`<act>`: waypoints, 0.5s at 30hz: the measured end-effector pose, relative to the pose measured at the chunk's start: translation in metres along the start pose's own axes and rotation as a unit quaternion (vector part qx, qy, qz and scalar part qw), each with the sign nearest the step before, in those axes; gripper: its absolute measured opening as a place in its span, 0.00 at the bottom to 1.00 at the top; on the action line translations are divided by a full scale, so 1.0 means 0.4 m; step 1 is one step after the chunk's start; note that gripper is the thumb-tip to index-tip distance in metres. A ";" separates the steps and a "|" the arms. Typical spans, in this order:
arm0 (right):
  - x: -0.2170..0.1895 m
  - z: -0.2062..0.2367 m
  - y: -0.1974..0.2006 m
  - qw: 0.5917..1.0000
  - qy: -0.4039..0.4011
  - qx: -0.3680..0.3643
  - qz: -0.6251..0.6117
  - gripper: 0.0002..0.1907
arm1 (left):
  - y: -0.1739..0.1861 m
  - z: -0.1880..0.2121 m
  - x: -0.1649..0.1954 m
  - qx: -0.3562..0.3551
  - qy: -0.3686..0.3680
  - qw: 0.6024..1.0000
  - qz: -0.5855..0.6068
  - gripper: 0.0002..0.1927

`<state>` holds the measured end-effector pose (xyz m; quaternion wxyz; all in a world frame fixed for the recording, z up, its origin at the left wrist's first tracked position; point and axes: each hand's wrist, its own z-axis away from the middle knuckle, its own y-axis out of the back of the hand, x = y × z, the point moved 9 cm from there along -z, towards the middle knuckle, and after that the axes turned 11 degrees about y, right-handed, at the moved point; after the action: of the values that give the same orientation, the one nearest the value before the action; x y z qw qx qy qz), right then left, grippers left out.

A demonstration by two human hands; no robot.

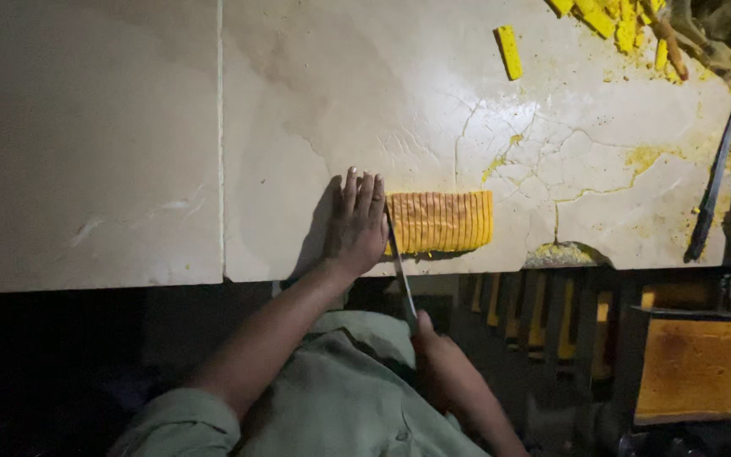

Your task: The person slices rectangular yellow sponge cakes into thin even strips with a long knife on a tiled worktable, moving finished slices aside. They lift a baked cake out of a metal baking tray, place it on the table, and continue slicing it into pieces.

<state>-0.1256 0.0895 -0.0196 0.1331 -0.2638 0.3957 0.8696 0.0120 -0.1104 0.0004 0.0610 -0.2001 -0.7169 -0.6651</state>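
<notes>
A yellow-orange slab (442,221), scored into several thin slices, lies near the front edge of a cracked pale stone counter (315,101). My left hand (355,222) rests flat on the counter, fingers together, touching the slab's left end. My right hand (440,360) is below the counter edge, closed on the handle of a long knife (399,262). The blade runs up between my left hand and the slab's left end.
Loose yellow sticks (509,52) and a pile of cut pieces (615,19) lie at the far right back. A second long blade (711,190) lies at the counter's right edge. Below right stands a box (694,366) with a yellow-stained face. Yellow crumbs dot the counter.
</notes>
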 end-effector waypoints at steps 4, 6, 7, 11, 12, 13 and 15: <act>0.118 -0.154 -0.040 0.983 -0.081 0.084 -0.141 0.20 | -0.009 0.011 -0.007 0.018 0.006 0.999 0.050 0.35; 0.068 -0.230 0.023 0.997 -0.013 0.070 -0.024 0.37 | -0.017 0.023 -0.011 0.023 0.001 0.997 0.069 0.33; 0.015 -0.255 0.077 0.995 0.041 0.091 0.018 0.38 | -0.026 0.027 -0.011 0.014 -0.003 0.998 0.054 0.33; -0.128 -0.283 0.225 0.996 0.000 0.088 -0.019 0.31 | -0.055 0.028 -0.014 -0.009 -0.011 0.998 -0.054 0.29; -0.143 -0.262 0.225 0.996 -0.046 0.064 -0.037 0.32 | -0.064 0.023 -0.018 -0.023 -0.008 0.996 -0.090 0.28; -0.144 -0.215 0.210 0.993 -0.093 0.038 -0.057 0.32 | -0.054 0.020 -0.020 -0.017 0.002 0.999 -0.030 0.30; -0.151 -0.120 0.170 0.994 -0.077 0.027 -0.076 0.36 | -0.034 0.016 -0.026 -0.005 0.020 0.996 0.087 0.34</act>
<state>-0.0887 0.0074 0.0302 0.2360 -0.2214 0.3866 0.8636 0.0177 -0.1067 -0.0167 0.1321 -0.2489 -0.6918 -0.6648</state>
